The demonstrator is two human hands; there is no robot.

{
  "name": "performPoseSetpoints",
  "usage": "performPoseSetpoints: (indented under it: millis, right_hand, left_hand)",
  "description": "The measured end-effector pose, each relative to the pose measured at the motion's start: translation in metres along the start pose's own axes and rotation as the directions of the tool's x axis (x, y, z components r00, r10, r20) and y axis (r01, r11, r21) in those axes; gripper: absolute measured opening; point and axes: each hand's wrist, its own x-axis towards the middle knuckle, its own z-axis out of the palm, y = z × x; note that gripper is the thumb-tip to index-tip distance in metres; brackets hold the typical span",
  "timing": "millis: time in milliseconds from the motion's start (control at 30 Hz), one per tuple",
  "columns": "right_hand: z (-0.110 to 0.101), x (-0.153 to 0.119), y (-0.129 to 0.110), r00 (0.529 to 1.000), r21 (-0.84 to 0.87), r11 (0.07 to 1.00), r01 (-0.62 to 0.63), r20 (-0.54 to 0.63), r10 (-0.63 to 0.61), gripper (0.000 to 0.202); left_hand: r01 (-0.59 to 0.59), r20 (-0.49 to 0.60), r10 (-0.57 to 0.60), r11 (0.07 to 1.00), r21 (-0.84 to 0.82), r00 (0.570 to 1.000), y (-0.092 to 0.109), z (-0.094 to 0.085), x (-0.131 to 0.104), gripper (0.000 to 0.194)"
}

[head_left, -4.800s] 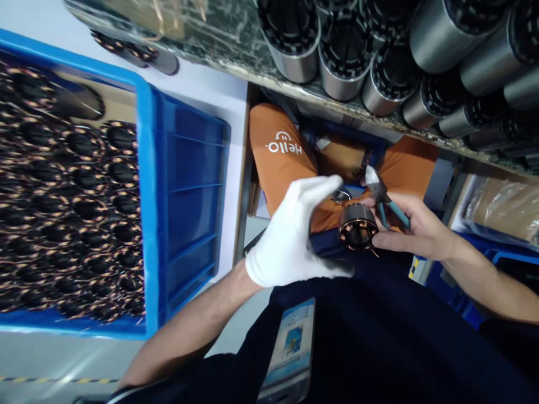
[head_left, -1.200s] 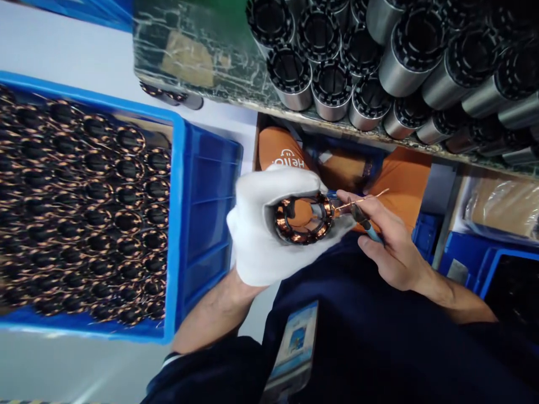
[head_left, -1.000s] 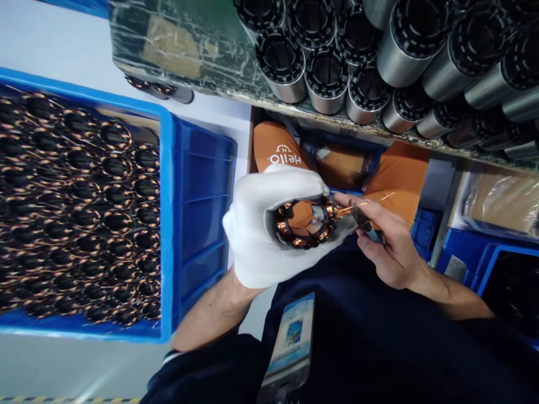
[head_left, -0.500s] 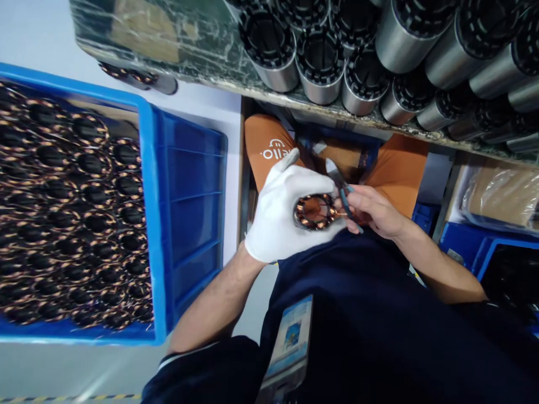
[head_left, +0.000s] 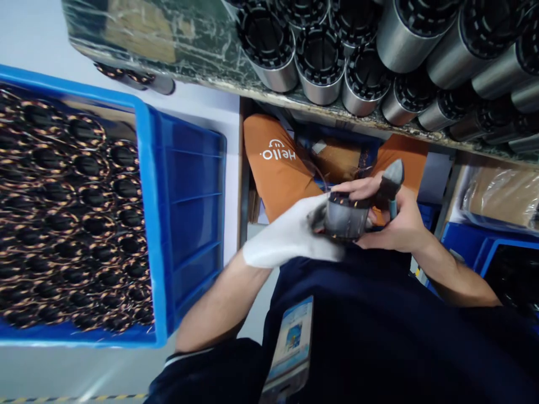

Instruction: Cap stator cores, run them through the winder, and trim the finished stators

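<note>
A motor stator [head_left: 346, 217] with copper windings lies on its side in front of my body, both hands on it. Its grey metal wall faces the camera. My left hand [head_left: 290, 233], in a white glove, grips the stator's left end, its fingertips blurred. My bare right hand [head_left: 402, 221] has its fingers and thumb against the right end. Tucked in that same hand is a pair of wire cutters [head_left: 392, 178] with teal handles, the jaws pointing up and away from the stator.
A blue crate [head_left: 149, 224] at the left holds many copper-wound stators. Metal cylinders [head_left: 322, 84] with black slotted rims stand along the bench edge [head_left: 202, 78] ahead. A phone [head_left: 290, 342] rests against my front. A blue bin [head_left: 488, 252] is at the right.
The stator has turned from showing its open end to showing its side, and moved right. The cutters have swung away from the windings; the right fingers now touch the stator.
</note>
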Motion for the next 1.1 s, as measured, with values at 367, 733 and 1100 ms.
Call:
performPoseSetpoints:
  millis: [367, 733, 1100]
  right_hand:
    - [-0.047, -0.021, -0.064, 0.954, -0.652, 0.71, 0.265, 0.286, -0.094, 0.069]
    - [-0.053, -0.024, -0.072, 0.928, -0.746, 0.577, 0.332, 0.367, -0.058, 0.061]
    - [-0.049, -0.02, -0.066, 0.944, -0.768, 0.568, 0.297, 0.326, -0.054, 0.067]
  left_hand:
    - [-0.075, -0.203, 0.12, 0.973, 0.217, 0.972, 0.032, 0.019, 0.005, 0.031]
    - [-0.071, -0.241, 0.131, 0.967, 0.244, 0.962, 0.018, 0.025, 0.014, 0.034]
    - [0.022, -0.223, 0.167, 0.753, 0.658, 0.961, 0.024, 0.033, 0.025, 0.032]
